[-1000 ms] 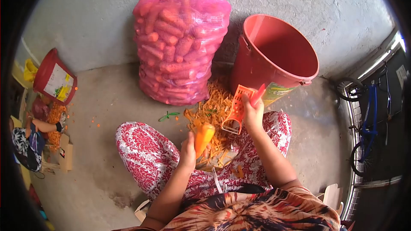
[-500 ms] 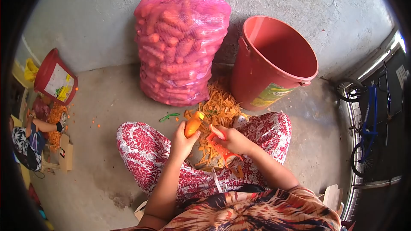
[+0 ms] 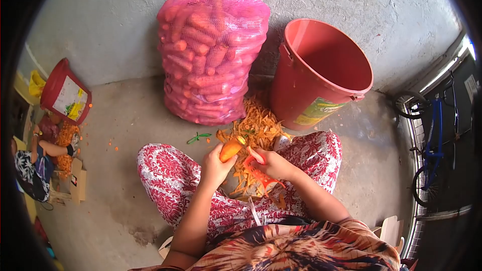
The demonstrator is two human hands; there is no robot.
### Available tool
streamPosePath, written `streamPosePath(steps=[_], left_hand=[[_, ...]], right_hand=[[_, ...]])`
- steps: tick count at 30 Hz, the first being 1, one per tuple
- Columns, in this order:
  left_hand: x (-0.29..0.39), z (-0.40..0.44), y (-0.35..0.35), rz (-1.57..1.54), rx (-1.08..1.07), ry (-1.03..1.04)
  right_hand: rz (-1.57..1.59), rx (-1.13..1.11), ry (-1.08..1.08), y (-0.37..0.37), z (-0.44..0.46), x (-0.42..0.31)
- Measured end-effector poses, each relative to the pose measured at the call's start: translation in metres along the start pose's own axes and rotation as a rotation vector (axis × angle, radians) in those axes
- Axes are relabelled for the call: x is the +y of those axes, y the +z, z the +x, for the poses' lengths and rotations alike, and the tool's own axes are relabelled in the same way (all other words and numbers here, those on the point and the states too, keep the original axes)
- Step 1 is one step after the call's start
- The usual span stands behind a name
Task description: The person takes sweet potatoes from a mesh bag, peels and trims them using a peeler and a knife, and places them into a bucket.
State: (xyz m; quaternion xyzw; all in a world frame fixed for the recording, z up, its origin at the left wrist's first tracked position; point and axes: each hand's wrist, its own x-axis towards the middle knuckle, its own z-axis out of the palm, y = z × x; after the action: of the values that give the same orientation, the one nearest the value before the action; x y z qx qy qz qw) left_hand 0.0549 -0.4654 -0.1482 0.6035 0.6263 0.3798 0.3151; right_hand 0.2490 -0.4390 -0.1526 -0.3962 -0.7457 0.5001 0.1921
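An orange carrot [image 3: 231,149] is gripped in my left hand [image 3: 216,166], its paler yellow-green end pointing up and to the right. My right hand [image 3: 273,163] is closed around a red peeler [image 3: 258,173], close beside the carrot's end; I cannot tell whether they touch. Beneath both hands, a heap of carrot peelings [image 3: 258,123] lies on the floor between my legs. A pink mesh sack [image 3: 213,55] packed with carrots stands in front of me, against the wall.
To the sack's right stands a large red bucket [image 3: 306,90]. Green string [image 3: 199,138] lies on the floor. At far left, another person [image 3: 32,168] sits by a second red bucket [image 3: 55,88], peelings and a cardboard box [image 3: 78,180]. A blue bicycle [image 3: 434,145] is at right.
The carrot has tilted further to the right in my left hand, its pale end now nearer the right hand. My right hand with the peeler has barely moved.
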Motion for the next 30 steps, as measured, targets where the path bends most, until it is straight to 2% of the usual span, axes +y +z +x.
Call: streamPosePath(steps=[3, 6, 9, 12, 15, 18, 21, 24, 27, 30], left_hand=[[0.007, -0.001, -0.002, -0.017, 0.029, 0.023], [0.005, -0.002, -0.004, 0.112, 0.036, 0.064], [0.007, -0.003, -0.01, 0.278, 0.135, 0.267], [-0.002, -0.002, -0.008, 0.257, 0.152, 0.308], [-0.01, -0.002, -0.004, -0.267, -0.131, 0.051], [-0.01, -0.002, -0.004, -0.258, -0.184, -0.003], [0.002, -0.004, -0.008, 0.347, 0.005, 0.174], [0.006, -0.004, -0.009, 0.22, -0.1, 0.03], [-0.015, -0.003, 0.001, -0.394, -0.209, 0.01], [0.004, -0.005, -0.006, 0.299, -0.038, 0.037]], right_hand=[[0.031, -0.026, -0.035, 0.0, 0.0, 0.002], [0.035, -0.013, -0.022, 0.006, 0.002, 0.012], [-0.044, -0.007, 0.051, 0.008, 0.001, 0.01], [0.042, 0.039, 0.064, 0.021, 0.002, 0.021], [0.093, -0.003, 0.005, 0.019, 0.002, 0.018], [0.022, 0.009, -0.028, 0.018, 0.003, 0.025], [0.057, 0.07, 0.027, 0.028, 0.005, 0.042], [0.195, -0.049, 0.029, 0.029, 0.005, 0.042], [0.122, -0.07, 0.013, 0.024, 0.008, 0.041], [-0.009, -0.003, -0.011, 0.024, 0.009, 0.042]])
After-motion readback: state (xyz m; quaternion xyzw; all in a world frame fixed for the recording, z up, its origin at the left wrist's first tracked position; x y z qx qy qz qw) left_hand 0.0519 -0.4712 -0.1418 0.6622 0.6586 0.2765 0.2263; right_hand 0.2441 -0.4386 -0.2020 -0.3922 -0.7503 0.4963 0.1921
